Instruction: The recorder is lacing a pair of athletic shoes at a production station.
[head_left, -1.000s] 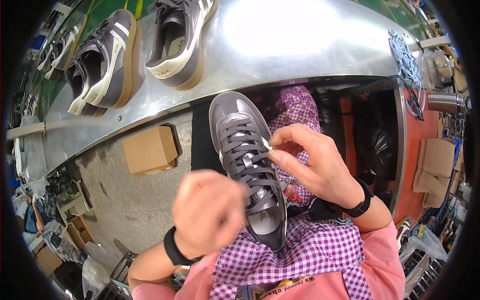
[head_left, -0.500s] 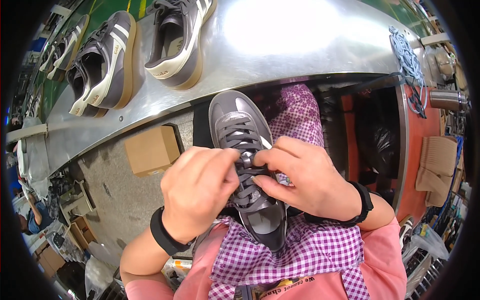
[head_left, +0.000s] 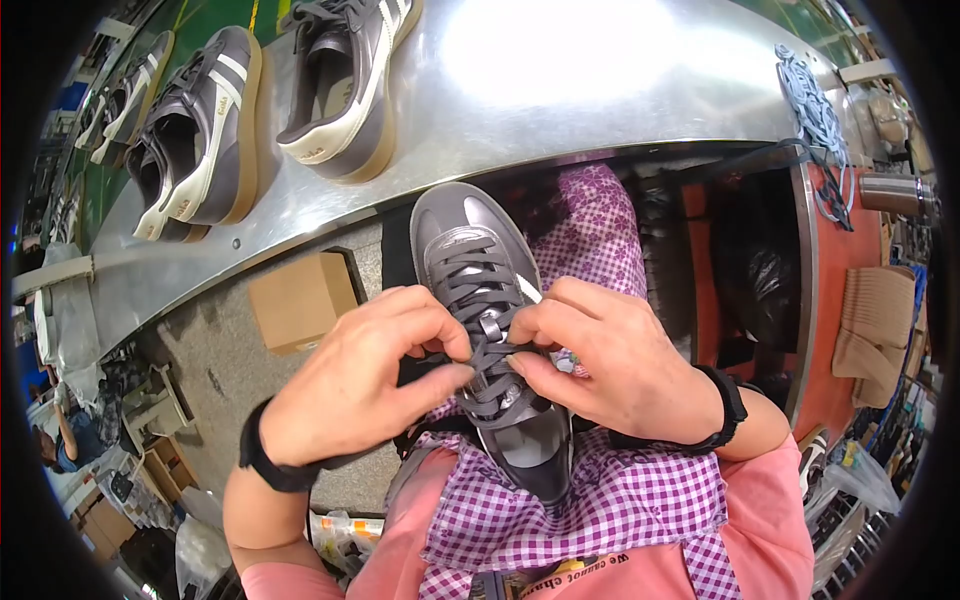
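A dark grey sneaker (head_left: 478, 215) rests on my lap, its toe pointing away from me and its heel against the checked apron. Dark flat shoelaces (head_left: 470, 275) criss-cross over its tongue. On the left side of the lacing, my left hand (head_left: 375, 365) has its thumb and forefinger closed on the shoelace. My right hand (head_left: 610, 360) pinches the lacing from the right, its thumb and forefinger nearly meeting my left fingertips. What exactly lies between the fingertips is partly hidden. Both wrists wear black bands.
A shiny metal table (head_left: 560, 120) stands ahead, with matching sneakers (head_left: 215, 130) on its left. Light blue laces (head_left: 808, 100) hang at its right end, near a metal cylinder (head_left: 895, 194). A cardboard box (head_left: 300, 300) sits on the floor at left. Black plastic (head_left: 765, 270) fills space under the table.
My left hand has turned and shifted slightly left and down along the lacing, its thumb now extended toward the forefinger. The right hand and the shoe on my lap have barely moved.
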